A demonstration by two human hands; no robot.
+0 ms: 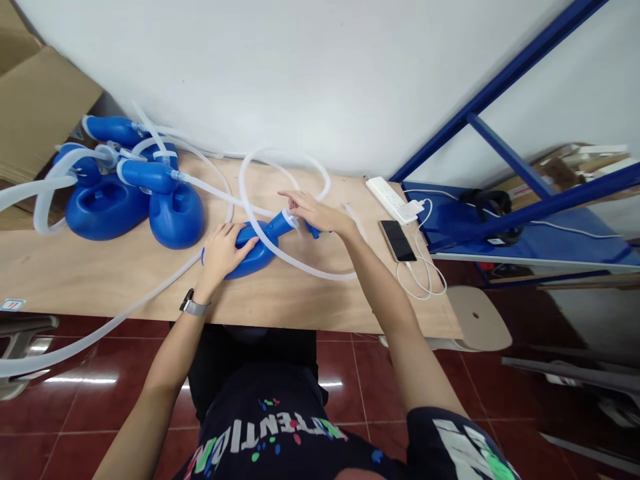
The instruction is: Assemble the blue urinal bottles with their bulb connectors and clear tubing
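Observation:
A blue plastic urinal bottle lies on its side on the wooden table in front of me. My left hand presses over its body, with the thumb and fingers around the handle part. At the neck end, my right hand grips the whitish cap, its index finger stretched out to the left. Part of the cap is hidden by those fingers. A translucent white hose loops over the bottle and across the table. Beneath my right hand shows a small blue piece, partly covered.
Several more blue urinal bottles with hoses stand at the left, beside a cardboard box. On the right lie a white power strip, a phone and a looped white cable. A blue metal frame rises beyond, near a stool.

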